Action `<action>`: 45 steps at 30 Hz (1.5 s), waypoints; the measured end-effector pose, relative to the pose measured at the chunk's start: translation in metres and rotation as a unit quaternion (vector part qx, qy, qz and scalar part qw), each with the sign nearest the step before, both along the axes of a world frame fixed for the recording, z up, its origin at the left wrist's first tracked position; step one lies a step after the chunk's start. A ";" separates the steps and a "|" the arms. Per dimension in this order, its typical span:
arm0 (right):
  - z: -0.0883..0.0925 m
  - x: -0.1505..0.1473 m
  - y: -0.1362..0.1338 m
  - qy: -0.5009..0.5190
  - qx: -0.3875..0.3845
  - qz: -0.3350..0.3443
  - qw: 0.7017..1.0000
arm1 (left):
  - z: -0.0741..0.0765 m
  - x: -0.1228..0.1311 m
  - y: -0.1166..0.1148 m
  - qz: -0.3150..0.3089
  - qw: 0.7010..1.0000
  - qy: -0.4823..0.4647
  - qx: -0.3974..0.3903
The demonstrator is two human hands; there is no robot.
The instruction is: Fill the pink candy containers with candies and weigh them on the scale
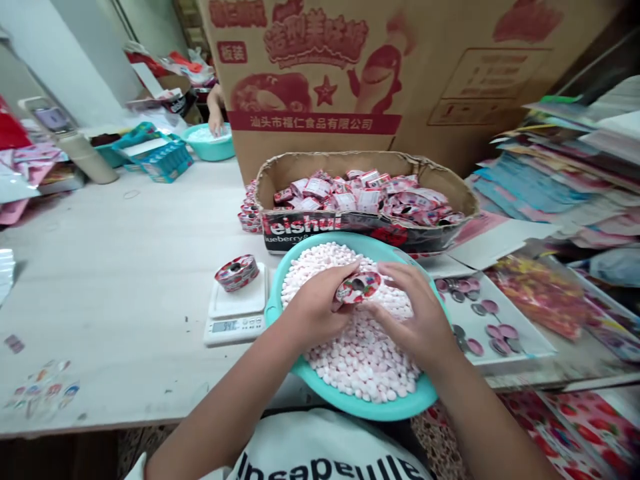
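Note:
A small red-and-white strawberry-print candy tin [367, 287] with a dark opening in its top is held in my left hand [320, 308]. My right hand [420, 319] is beside the tin, fingers apart and curved, with nothing seen in its grasp. Both hands are above a turquoise basin [350, 408] full of small pale pink candies [373, 373]. Left of the basin, a similar tin [237, 272] sits on a white digital scale [235, 303] with a lit display.
Behind the basin stands a cut-down cardboard box [320, 225] of similar tins, before a large carton [415, 80]. Round pink and grey lids [475, 307] lie on a white tray at right. Another person's hand [216, 121] reaches into a second basin [213, 152].

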State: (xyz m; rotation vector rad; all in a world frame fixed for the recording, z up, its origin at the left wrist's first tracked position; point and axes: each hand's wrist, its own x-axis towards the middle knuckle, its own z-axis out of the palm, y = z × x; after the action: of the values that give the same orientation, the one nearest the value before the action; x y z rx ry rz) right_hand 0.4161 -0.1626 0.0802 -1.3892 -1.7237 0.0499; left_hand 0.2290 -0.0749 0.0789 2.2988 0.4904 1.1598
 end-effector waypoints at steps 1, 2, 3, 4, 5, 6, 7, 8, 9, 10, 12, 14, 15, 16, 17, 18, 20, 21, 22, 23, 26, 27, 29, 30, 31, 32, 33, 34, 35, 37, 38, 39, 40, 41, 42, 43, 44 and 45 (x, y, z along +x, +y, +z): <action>-0.002 0.000 0.000 0.015 -0.014 -0.008 1.000 | 0.004 -0.003 -0.001 0.019 1.000 -0.010 -0.016; -0.004 0.001 0.000 0.027 -0.026 -0.017 0.999 | 0.010 -0.009 -0.003 0.046 0.998 -0.017 -0.035; -0.005 0.001 0.001 0.034 -0.037 -0.028 0.998 | 0.017 -0.018 -0.005 0.081 0.995 -0.026 -0.053; -0.007 0.001 0.001 0.036 -0.048 -0.038 0.997 | 0.025 -0.030 -0.006 0.121 0.990 -0.034 -0.067; -0.008 0.001 0.001 0.035 -0.059 -0.047 0.997 | 0.032 -0.046 -0.007 0.164 0.983 -0.042 -0.076; -0.009 0.001 0.001 0.034 -0.069 -0.054 0.996 | 0.038 -0.065 -0.008 0.213 0.973 -0.049 -0.077; -0.009 0.001 0.002 0.034 -0.079 -0.058 0.995 | 0.043 -0.088 -0.008 0.266 0.959 -0.050 -0.080; -0.009 0.001 0.002 0.036 -0.088 -0.059 0.994 | 0.046 -0.112 -0.007 0.329 0.939 -0.047 -0.082; -0.010 0.001 0.002 0.041 -0.097 -0.057 0.993 | 0.045 -0.136 -0.005 0.399 0.912 -0.042 -0.085; -0.010 0.001 0.002 0.049 -0.106 -0.053 0.992 | 0.041 -0.161 -0.002 0.464 0.880 -0.025 -0.097; -0.011 0.001 0.003 0.068 -0.121 -0.045 0.989 | 0.025 -0.203 0.005 0.566 0.814 0.005 -0.127; -0.014 0.002 0.005 0.086 -0.136 -0.042 0.986 | 0.001 -0.232 0.013 0.613 0.769 0.056 -0.171; -0.015 0.003 0.005 0.092 -0.142 -0.042 0.985 | -0.011 -0.241 0.016 0.615 0.762 0.074 -0.190; -0.016 0.003 0.006 0.095 -0.148 -0.042 0.983 | -0.021 -0.247 0.019 0.609 0.761 0.087 -0.207; -0.016 0.004 0.007 0.096 -0.154 -0.042 0.983 | -0.029 -0.249 0.020 0.599 0.764 0.097 -0.219; -0.017 0.004 0.007 0.093 -0.158 -0.043 0.982 | -0.034 -0.249 0.021 0.591 0.767 0.102 -0.228; -0.017 0.004 0.008 0.086 -0.161 -0.045 0.982 | -0.035 -0.242 0.019 0.589 0.778 0.113 -0.190; -0.016 0.004 0.008 0.084 -0.159 -0.046 0.983 | -0.031 -0.235 0.018 0.586 0.790 0.116 -0.139; -0.016 0.004 0.008 0.084 -0.156 -0.047 0.983 | -0.026 -0.228 0.017 0.571 0.808 0.117 -0.080; -0.015 0.004 0.008 0.086 -0.153 -0.048 0.983 | -0.021 -0.219 0.017 0.545 0.830 0.119 -0.027; -0.013 0.002 0.010 0.094 -0.146 -0.043 0.984 | -0.014 -0.188 0.026 0.453 0.882 0.129 -0.020; -0.012 0.002 0.010 0.094 -0.142 -0.041 0.985 | -0.015 -0.179 0.031 0.438 0.887 0.131 -0.069; -0.010 0.001 0.010 0.095 -0.134 -0.036 0.986 | -0.019 -0.163 0.040 0.431 0.877 0.130 -0.165; -0.010 0.001 0.010 0.096 -0.134 -0.035 0.986 | -0.020 -0.157 0.044 0.431 0.872 0.126 -0.193; -0.009 0.001 0.009 0.096 -0.135 -0.035 0.986 | -0.019 -0.153 0.046 0.435 0.870 0.122 -0.197; -0.008 0.001 0.008 0.095 -0.137 -0.033 0.985 | -0.017 -0.149 0.046 0.442 0.873 0.114 -0.173; -0.007 0.000 0.008 0.094 -0.141 -0.030 0.985 | -0.012 -0.146 0.044 0.447 0.879 0.106 -0.126; -0.006 0.000 0.007 0.094 -0.144 -0.026 0.985 | -0.006 -0.143 0.041 0.447 0.887 0.099 -0.066; -0.005 0.000 0.007 0.095 -0.146 -0.020 0.984 | 0.000 -0.140 0.038 0.444 0.892 0.088 -0.003; -0.003 -0.001 0.007 0.101 -0.150 -0.007 0.984 | 0.013 -0.133 0.031 0.415 0.901 0.087 0.094; -0.002 -0.001 0.007 0.106 -0.151 -0.001 0.983 | 0.019 -0.129 0.029 0.390 0.907 0.099 0.123; -0.001 -0.001 0.007 0.113 -0.151 0.003 0.982 | 0.023 -0.126 0.028 0.363 0.912 0.118 0.147; -0.001 -0.001 0.007 0.119 -0.151 0.006 0.981 | 0.026 -0.122 0.028 0.337 0.916 0.137 0.168; 0.000 -0.001 0.007 0.123 -0.151 0.008 0.981 | 0.028 -0.119 0.029 0.313 0.918 0.151 0.189; 0.000 -0.001 0.007 0.126 -0.152 0.009 0.980 | 0.029 -0.117 0.029 0.297 0.919 0.155 0.210; 0.001 -0.001 0.007 0.128 -0.153 0.011 0.980 | 0.031 -0.114 0.029 0.291 0.917 0.147 0.229; 0.001 -0.001 0.007 0.127 -0.155 0.014 0.980 | 0.033 -0.113 0.029 0.293 0.916 0.135 0.241; 0.001 -0.001 0.007 0.126 -0.155 0.017 0.980 | 0.035 -0.111 0.028 0.295 0.915 0.127 0.245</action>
State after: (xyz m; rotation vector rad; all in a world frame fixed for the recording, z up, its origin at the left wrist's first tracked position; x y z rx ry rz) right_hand 0.4149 -0.1559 0.0816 -1.5027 -1.5709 0.5114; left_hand 0.1182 -0.0465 0.1136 2.8613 1.1718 1.3772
